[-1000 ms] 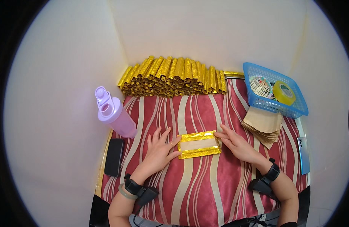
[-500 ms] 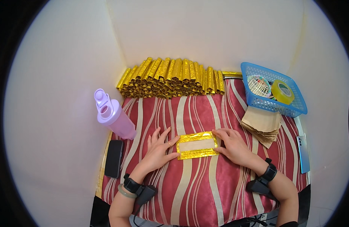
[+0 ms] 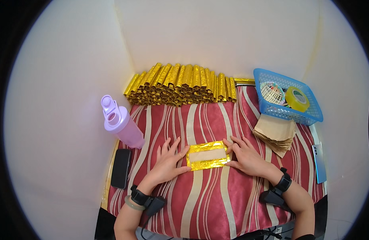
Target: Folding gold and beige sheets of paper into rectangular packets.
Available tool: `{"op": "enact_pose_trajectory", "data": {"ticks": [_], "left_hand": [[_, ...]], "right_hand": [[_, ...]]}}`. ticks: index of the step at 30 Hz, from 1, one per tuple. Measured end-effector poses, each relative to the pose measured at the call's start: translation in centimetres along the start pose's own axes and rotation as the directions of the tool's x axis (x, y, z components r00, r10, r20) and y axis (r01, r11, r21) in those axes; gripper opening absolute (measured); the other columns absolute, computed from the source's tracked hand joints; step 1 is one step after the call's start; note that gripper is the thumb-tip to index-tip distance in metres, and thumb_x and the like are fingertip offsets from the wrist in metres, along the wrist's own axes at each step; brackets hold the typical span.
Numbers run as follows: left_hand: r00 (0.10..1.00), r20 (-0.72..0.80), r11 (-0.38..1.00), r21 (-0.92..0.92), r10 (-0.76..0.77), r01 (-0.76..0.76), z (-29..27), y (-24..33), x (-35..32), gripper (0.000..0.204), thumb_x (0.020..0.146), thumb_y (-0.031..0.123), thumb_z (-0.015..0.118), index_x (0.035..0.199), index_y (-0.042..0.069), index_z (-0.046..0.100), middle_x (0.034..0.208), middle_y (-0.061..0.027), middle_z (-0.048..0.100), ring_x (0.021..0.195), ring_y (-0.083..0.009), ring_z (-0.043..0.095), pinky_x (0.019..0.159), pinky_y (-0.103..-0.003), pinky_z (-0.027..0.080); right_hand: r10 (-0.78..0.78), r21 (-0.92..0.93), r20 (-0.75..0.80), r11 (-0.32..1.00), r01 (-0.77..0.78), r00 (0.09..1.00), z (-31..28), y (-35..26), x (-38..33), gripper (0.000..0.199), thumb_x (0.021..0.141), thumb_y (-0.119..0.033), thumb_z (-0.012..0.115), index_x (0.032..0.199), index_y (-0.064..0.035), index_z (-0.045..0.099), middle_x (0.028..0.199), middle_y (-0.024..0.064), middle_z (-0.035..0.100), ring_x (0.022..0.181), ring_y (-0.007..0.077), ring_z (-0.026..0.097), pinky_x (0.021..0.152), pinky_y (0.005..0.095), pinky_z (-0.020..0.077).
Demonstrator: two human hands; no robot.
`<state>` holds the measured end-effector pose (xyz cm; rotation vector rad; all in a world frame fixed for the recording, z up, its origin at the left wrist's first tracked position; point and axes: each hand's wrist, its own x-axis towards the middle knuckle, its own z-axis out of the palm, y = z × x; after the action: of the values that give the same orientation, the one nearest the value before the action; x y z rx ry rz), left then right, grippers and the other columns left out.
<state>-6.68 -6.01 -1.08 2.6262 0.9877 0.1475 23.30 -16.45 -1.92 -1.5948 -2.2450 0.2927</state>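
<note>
A rectangular sheet of gold foil paper [image 3: 206, 166] lies flat on the striped cloth before me. Along its far and near sides run shiny gold bands, with a plain tan strip between them. My left hand [image 3: 167, 163] rests at the sheet's left edge, fingers spread, thumb and forefinger touching its two left corners. At the opposite edge is my right hand [image 3: 248, 159], fingers apart and slightly bent, its thumb by the near corner and fingertips by the far one. Neither hand lifts the paper.
Gold foil tubes [image 3: 180, 86] are piled against the back wall. A blue basket [image 3: 288, 116] holds yellow tape [image 3: 297, 100] and a small woven basket [image 3: 271, 94]; brown paper sheets [image 3: 274, 132] lie before it. A lilac bottle [image 3: 126, 128] and black phone [image 3: 120, 168] sit left, a blue phone [image 3: 319, 164] right.
The right hand's fingers have spread wider and shifted a little at the sheet's right edge. The left hand and the sheet stay nearly in place; the whole view has shifted slightly.
</note>
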Motion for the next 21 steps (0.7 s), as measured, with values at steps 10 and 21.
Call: {"op": "enact_pose_trajectory", "data": {"ticks": [10,21], "left_hand": [[0.987,-0.162,0.999,-0.048,-0.013,0.005,1.1,1.1,-2.3,0.075,0.077,0.037,0.078,0.141,0.011,0.049,0.151,-0.0211,0.031,0.142,-0.0437,0.019,0.114,-0.055,0.016],[0.963,-0.251,0.942,-0.292,0.094,-0.168,1.3,0.8,-1.9,0.024,0.07,0.012,0.083,0.085,0.006,0.066,0.109,-0.0053,0.056,0.117,-0.0298,0.043,0.101,-0.042,0.036]], "right_hand": [[-0.058,0.017,0.067,0.998,0.057,0.996,-0.9,-0.5,-0.1,0.046,0.086,-0.041,0.069,0.11,-0.0067,0.051,0.15,0.0123,0.042,0.144,0.033,0.029,0.118,0.0541,0.0198],[-0.137,0.121,-0.141,0.981,0.154,0.98,-1.0,-0.5,0.0,0.029,0.074,-0.028,0.081,0.093,-0.0113,0.066,0.108,0.0087,0.059,0.106,0.0272,0.053,0.089,0.0407,0.043]]}}
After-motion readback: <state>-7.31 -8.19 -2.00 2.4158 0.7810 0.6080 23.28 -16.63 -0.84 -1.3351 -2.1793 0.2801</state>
